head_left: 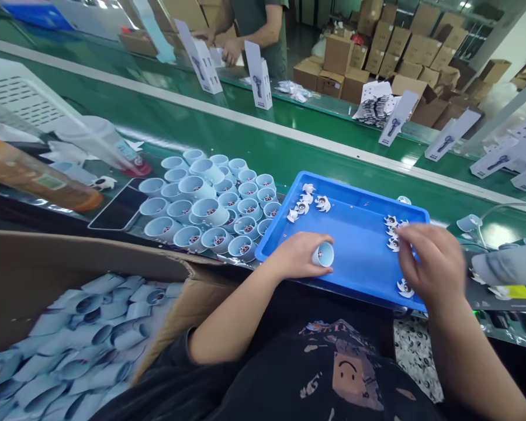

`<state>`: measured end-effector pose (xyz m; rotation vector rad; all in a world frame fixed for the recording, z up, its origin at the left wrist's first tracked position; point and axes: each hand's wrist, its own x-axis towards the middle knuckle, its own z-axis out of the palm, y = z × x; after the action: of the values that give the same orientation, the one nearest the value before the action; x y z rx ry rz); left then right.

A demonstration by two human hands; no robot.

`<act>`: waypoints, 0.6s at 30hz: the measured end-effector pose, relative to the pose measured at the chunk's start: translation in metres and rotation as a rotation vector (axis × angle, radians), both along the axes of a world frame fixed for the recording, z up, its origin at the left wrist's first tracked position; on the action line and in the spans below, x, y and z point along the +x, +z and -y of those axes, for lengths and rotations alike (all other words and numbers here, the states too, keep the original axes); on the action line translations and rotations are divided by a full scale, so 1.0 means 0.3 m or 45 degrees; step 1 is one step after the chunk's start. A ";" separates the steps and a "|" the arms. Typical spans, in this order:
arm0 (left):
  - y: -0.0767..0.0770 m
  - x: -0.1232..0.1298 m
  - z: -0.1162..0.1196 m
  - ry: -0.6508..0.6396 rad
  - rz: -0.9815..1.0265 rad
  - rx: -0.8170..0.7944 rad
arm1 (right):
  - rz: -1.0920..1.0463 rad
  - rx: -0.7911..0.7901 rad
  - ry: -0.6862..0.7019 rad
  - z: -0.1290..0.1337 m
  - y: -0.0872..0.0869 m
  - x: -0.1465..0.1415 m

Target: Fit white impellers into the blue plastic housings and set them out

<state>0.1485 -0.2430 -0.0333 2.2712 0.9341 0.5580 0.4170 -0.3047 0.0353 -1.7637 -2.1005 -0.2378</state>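
1. Wearing a black printed shirt (350,374), nearest the camera, at the bottom of the view.
2. Gripping one pale blue cup (323,255) in the left hand (300,256), with thumb and fingers clamped around the wall, over the near side of a blue tray (355,245). Turning the open end toward the camera and exposing small reddish pieces inside.
3. Reaching over the right end of the tray with the right hand (436,263), bending the fingers beside a right-hand cluster of white finned wheels (393,244). Hiding the fingertip contact; leaving open or closed impossible to tell.
4. Carrying a second cluster of finned wheels (304,203) in the tray's far left corner, plus a single finned wheel (405,287) near the right hand.
5. Presenting a close group of pale blue cups (210,211) left of the tray on the green counter (298,134), mostly standing mouth up, many containing small dark red and white pieces.
6. Storing many more cups (76,365), lying jumbled, in a cardboard box (70,257) at lower left.
7. Displaying printed white boxes (262,88) along the far side of the counter, with a co-worker's hands (232,51) behind and stacked cartons (379,41) beyond.
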 end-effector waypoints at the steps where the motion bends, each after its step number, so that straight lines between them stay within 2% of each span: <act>1: 0.004 0.006 0.000 -0.009 -0.050 -0.004 | 0.083 -0.108 -0.110 -0.062 -0.015 0.001; 4: 0.007 0.012 -0.006 0.014 -0.090 -0.053 | 0.307 -0.435 -0.459 -0.233 -0.074 0.025; 7: 0.008 0.011 -0.012 -0.002 -0.066 -0.088 | 0.471 -0.631 -0.611 -0.320 -0.135 0.034; 11: 0.011 0.013 -0.016 -0.018 -0.043 -0.105 | 0.557 -0.715 -0.599 -0.326 -0.167 -0.004; 15: 0.009 0.014 -0.016 -0.035 -0.040 -0.117 | 0.484 -0.787 -0.516 -0.312 -0.150 -0.060; 18: 0.009 0.013 -0.015 -0.052 -0.041 -0.114 | 0.343 -0.930 -0.436 -0.300 -0.139 -0.091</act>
<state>0.1525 -0.2386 -0.0305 2.2200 0.9077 0.4541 0.3898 -0.2146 -0.0065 -2.6432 -2.2183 0.2582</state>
